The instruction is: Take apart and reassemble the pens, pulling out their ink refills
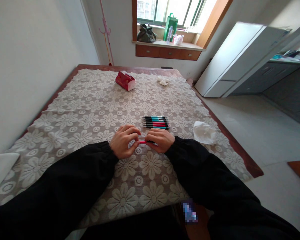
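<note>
— Gripping what?
— Both hands pinch one pink pen (pixel 143 142): left hand (pixel 123 141) and right hand (pixel 160 140) at either end.
— And beyond?
— More pens (pixel 156 122) just past my knuckles; tissue (pixel 204 132) right.

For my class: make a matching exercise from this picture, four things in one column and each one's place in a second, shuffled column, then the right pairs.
Things
1. pen with pink grip
2. row of pens
3. red tissue pack
4. crumpled white tissue

Places
A. at the far end of the table
B. held between the left hand and the right hand
C. by the table's right edge, beside the right sleeve
D. lying just beyond the hands

Pairs: 1-B, 2-D, 3-A, 4-C
</note>
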A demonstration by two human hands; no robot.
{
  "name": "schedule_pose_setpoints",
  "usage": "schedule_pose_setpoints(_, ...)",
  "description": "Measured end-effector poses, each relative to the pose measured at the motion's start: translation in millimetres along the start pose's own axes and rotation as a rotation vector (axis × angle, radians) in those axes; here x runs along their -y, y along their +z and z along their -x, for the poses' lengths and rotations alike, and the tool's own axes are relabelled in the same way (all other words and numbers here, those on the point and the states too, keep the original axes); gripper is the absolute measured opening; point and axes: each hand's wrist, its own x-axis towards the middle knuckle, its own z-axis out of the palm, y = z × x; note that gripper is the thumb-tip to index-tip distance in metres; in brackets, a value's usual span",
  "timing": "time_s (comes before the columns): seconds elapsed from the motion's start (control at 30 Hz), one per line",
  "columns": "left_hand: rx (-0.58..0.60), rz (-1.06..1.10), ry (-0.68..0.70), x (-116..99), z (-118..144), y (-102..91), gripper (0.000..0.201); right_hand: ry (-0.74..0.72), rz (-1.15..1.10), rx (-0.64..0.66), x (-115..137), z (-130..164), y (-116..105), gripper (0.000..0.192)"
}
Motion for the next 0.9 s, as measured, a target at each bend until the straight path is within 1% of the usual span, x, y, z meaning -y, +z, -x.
schedule_pose_setpoints(0.1,0.006,-0.014,-0.004,0,0,0.7,0.008,-0.029,-0.007,0.0,-1,0,0,0.017)
schedule_pose_setpoints(0.17,-0.023,-0.032,-0.031,0,1,1.3,0.01,-0.015,-0.026,-0.038,-1,0,0,0.018)
schedule_pose_setpoints(0.23,-0.088,-0.04,-0.08,0,1,1.7,0.012,0.053,-0.039,-0.114,-3,1,0,0.017)
schedule_pose_setpoints(0.3,-0.144,-0.03,-0.111,1,1,1.9,0.013,0.163,-0.036,-0.217,-5,2,0,0.017)
schedule_pose_setpoints(0.37,-0.164,-0.008,-0.117,1,2,1.9,0.011,0.255,-0.027,-0.298,-7,3,0,0.017)
schedule_pose_setpoints(0.4,-0.166,0.003,-0.119,1,1,1.8,0.009,0.279,-0.022,-0.32,-8,3,0,0.016)
schedule_pose_setpoints(0.43,-0.169,0.013,-0.127,2,1,1.9,0.008,0.287,-0.015,-0.323,-10,4,1,0.015)
schedule_pose_setpoints(0.47,-0.175,0.022,-0.141,2,1,2.0,0.011,0.278,-0.008,-0.312,-11,4,1,0.014)
schedule_pose_setpoints(0.57,-0.181,0.038,-0.193,5,0,2.7,0.033,0.224,0.029,-0.246,-13,4,1,0.013)
schedule_pose_setpoints(0.67,-0.164,0.034,-0.224,8,-1,3.6,0.045,0.238,0.066,-0.23,-14,5,0,0.015)
schedule_pose_setpoints(0.77,-0.13,0.022,-0.214,9,-1,4.2,0.043,0.26,0.067,-0.258,-14,6,-1,0.014)
schedule_pose_setpoints(0.9,-0.09,0.007,-0.214,11,0,4.4,0.033,0.166,0.053,-0.217,-12,5,4,0.009)
